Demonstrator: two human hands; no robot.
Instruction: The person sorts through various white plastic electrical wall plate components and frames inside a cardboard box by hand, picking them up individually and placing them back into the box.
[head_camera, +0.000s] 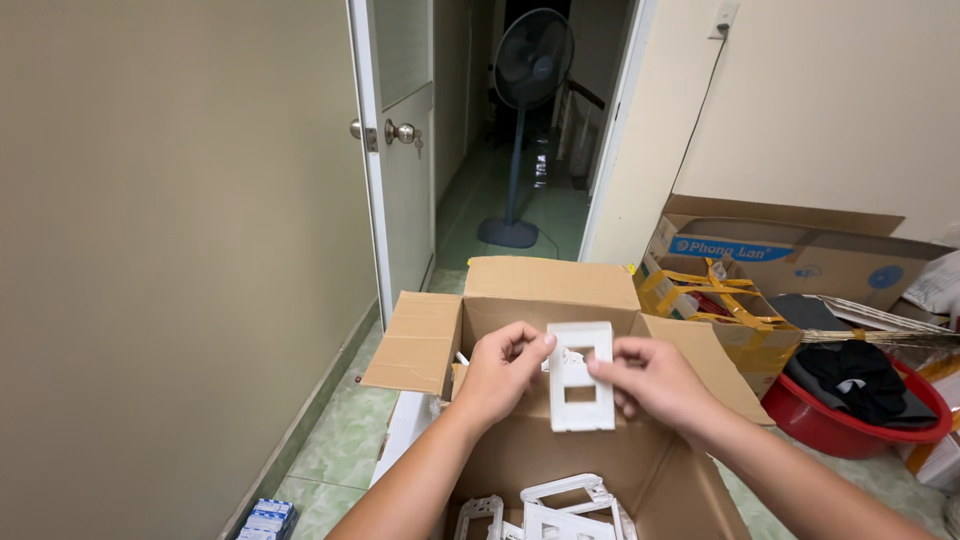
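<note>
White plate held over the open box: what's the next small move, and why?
Probably lower the white plate into the cardboard box. Both the left hand and right hand pinch it directly above similar white frames lying on the box bottom.

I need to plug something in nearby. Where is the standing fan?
In the head view, the standing fan is upper centre, in the hallway beyond the open white door, behind the open cardboard box.

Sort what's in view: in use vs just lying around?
In use: white plate held by left hand and right hand; open cardboard box; more white frames inside it.
Lying about: standing fan, red basin, taped box, door.
</note>
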